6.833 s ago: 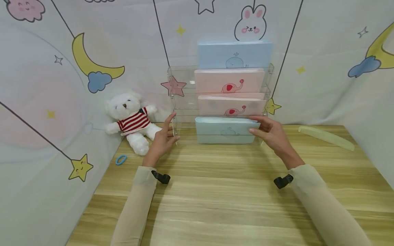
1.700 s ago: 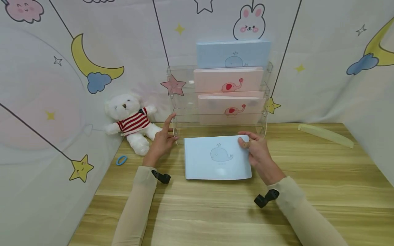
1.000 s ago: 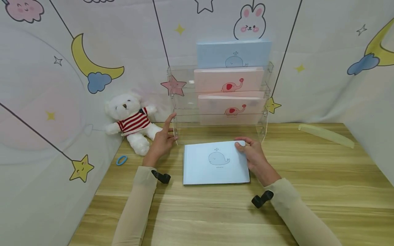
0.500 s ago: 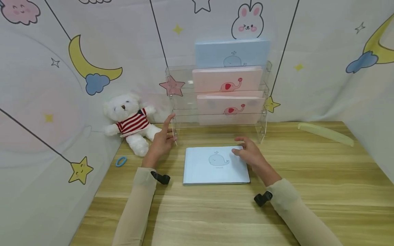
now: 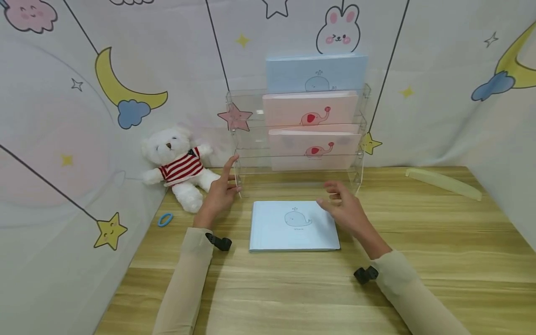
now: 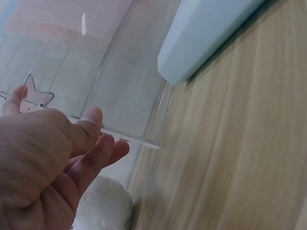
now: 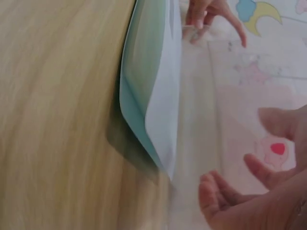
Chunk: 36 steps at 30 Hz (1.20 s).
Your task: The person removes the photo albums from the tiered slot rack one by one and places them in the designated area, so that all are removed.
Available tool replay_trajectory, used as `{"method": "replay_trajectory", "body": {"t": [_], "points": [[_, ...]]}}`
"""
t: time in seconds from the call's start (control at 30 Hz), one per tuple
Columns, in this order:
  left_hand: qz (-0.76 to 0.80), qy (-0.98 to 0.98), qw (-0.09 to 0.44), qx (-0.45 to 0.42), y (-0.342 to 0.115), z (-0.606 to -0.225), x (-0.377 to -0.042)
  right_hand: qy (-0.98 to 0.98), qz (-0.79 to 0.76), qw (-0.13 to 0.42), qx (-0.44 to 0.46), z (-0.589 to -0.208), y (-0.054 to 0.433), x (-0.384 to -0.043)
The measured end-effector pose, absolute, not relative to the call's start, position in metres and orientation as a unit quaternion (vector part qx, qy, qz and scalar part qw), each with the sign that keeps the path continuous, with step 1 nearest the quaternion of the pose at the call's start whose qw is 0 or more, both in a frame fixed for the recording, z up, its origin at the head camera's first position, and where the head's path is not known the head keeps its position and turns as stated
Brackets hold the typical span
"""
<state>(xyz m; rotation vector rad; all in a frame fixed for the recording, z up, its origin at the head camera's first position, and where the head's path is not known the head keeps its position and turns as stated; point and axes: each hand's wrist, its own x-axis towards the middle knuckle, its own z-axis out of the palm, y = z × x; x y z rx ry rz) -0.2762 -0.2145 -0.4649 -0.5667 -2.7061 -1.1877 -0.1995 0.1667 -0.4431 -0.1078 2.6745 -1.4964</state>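
Whale book [image 5: 294,225]: lying flat, cover up, on the wooden table [image 5: 439,242] just in front of the rack.
Acrylic rack [image 5: 247,163]: standing at the table's back edge, holding 3 books, 1 blue and 2 pink.
Right hand [image 5: 345,209]: hovering over the book's right edge, fingers relaxed and spread, gripping nothing.
Left hand [image 5: 221,191]: resting flat-fingered against the rack's left front corner, holding nothing.
Teddy bear [image 5: 177,163]: sitting left of the rack.
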Motion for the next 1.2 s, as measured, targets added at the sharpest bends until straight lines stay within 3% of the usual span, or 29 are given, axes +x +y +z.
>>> {"method": "replay_trajectory", "body": {"t": [0.17, 0.57, 0.97, 1.2], "points": [[-0.39, -0.899, 0.069, -0.185, -0.214, -0.465, -0.276, 0.855, -0.51, -0.032, -0.091, -0.438, 0.174, -0.2], [-0.387, -0.904, 0.061, -0.173, -0.213, -0.465, -0.276, 0.833, -0.522, -0.127, -0.132, -0.416, 0.191, -0.21], [-0.388, -0.902, 0.062, -0.178, -0.215, -0.467, -0.278, 0.842, -0.485, -0.202, -0.123, -0.393, 0.2, -0.223], [-0.389, -0.902, 0.06, -0.178, -0.214, -0.465, -0.276, 0.851, -0.466, -0.217, -0.109, -0.387, 0.206, -0.234]]}}
